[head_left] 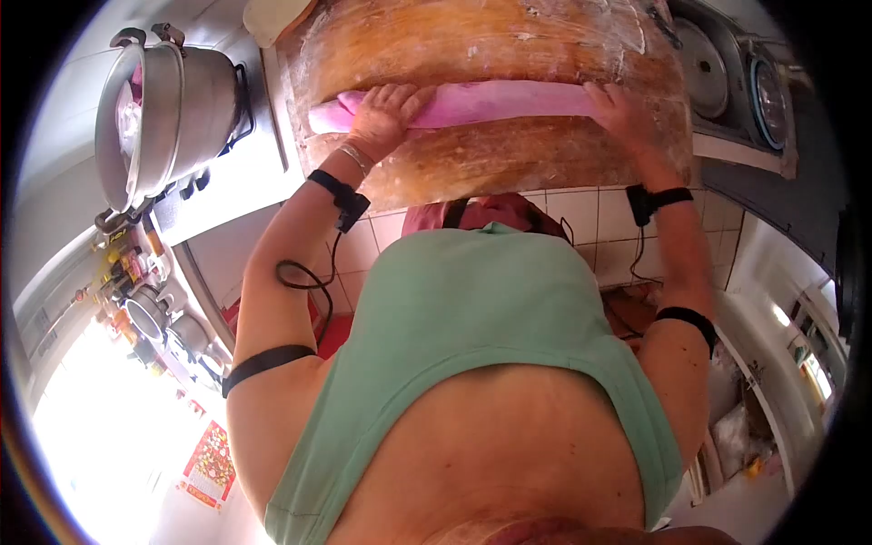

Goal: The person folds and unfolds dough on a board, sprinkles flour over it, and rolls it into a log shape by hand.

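Head view: left hand (386, 111) and right hand (625, 116) on a pink roll (509, 100)

The left hand lies over the roll near its left end, its grip a little spread. The right hand touches the other end; I cannot tell if that grip pinches it. The roll lies across a wooden board (472, 173). Bare wood shows on the far side and the near side. The roll's left end is close to the board's left edge, and the right hand is near the right edge. Left of the board is a big metal pot (195, 118). A red paper (211, 459) has writing too small to read.
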Motion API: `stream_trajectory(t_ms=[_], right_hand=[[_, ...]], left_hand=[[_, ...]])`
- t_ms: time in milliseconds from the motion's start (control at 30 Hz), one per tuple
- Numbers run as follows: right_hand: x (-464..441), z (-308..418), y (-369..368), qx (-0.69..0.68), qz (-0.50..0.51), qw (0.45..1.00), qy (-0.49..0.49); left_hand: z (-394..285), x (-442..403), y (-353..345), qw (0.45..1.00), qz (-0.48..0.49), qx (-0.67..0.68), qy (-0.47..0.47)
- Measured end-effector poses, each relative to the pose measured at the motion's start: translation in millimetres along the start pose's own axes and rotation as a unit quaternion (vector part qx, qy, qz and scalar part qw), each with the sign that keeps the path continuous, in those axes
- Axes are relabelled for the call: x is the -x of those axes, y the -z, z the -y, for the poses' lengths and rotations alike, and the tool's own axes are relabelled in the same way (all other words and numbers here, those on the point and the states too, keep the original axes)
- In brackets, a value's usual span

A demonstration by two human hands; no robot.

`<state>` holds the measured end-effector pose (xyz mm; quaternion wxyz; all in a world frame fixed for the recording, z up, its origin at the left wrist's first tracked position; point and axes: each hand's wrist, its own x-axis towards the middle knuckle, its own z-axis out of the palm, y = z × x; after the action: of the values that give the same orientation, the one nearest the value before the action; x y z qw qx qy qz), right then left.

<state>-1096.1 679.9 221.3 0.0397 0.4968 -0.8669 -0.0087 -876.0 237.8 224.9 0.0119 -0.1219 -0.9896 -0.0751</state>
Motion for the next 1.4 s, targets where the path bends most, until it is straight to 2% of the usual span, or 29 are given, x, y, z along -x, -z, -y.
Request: stream_trajectory(t_ms=[100, 167, 300, 433, 500, 633, 700, 767, 800, 900, 967, 1033, 1100, 1133, 1267, 1400], right_hand=[[9, -12, 12, 0.043, 0.024, 0.999, 0.002], [10, -9, 32, 0.049, 0.04, 0.998, 0.002], [-30, 49, 43, -0.069, -0.038, 0.995, 0.056], [-75, 113, 32, -0.2, -0.071, 0.971, 0.107], [-78, 120, 16, -0.176, -0.071, 0.977, 0.097], [-63, 119, -1, -0.08, -0.076, 0.99, 0.085], [-62, 117, 0, -0.089, -0.075, 0.99, 0.083], [-69, 120, 5, -0.101, -0.078, 0.988, 0.087], [-72, 124, 10, -0.114, -0.092, 0.986, 0.08], [-84, 142, 17, -0.14, -0.09, 0.982, 0.09], [-96, 157, 17, -0.15, -0.076, 0.98, 0.102], [-104, 167, 10, -0.088, -0.029, 0.988, 0.121], [-102, 163, 10, -0.089, -0.038, 0.987, 0.13], [-99, 157, 12, -0.089, -0.051, 0.984, 0.145], [-78, 142, 17, -0.11, -0.077, 0.987, 0.09], [-67, 118, 5, -0.1, -0.096, 0.988, 0.072]], left_hand=[[-12, -2, -2, 0.999, -0.015, -0.011, -0.038], [-25, -6, 16, 0.999, -0.02, 0.032, -0.002], [-16, -11, 22, 0.998, -0.052, -0.006, 0.025], [0, -8, 16, 1.0, -0.003, 0.012, -0.001], [1, 3, 11, 1.0, 0.01, 0.002, -0.005], [-8, 34, 9, 0.997, 0.006, -0.036, 0.074], [-11, 40, 12, 0.994, 0.01, -0.051, 0.099], [-6, 43, 18, 0.993, -0.06, -0.056, 0.082], [-1, 46, 21, 0.993, -0.06, -0.057, 0.086], [22, 55, 20, 0.994, -0.05, -0.048, 0.081], [36, 61, 13, 0.997, 0.023, -0.032, 0.073], [49, 69, 11, 0.996, 0.012, -0.061, 0.06], [63, 77, 11, 0.995, 0.034, -0.059, 0.075], [60, 76, 15, 0.995, 0.02, -0.049, 0.081], [29, 52, 35, 0.997, -0.006, -0.001, 0.071], [-32, 0, 25, 0.999, -0.032, 0.011, 0.038]])
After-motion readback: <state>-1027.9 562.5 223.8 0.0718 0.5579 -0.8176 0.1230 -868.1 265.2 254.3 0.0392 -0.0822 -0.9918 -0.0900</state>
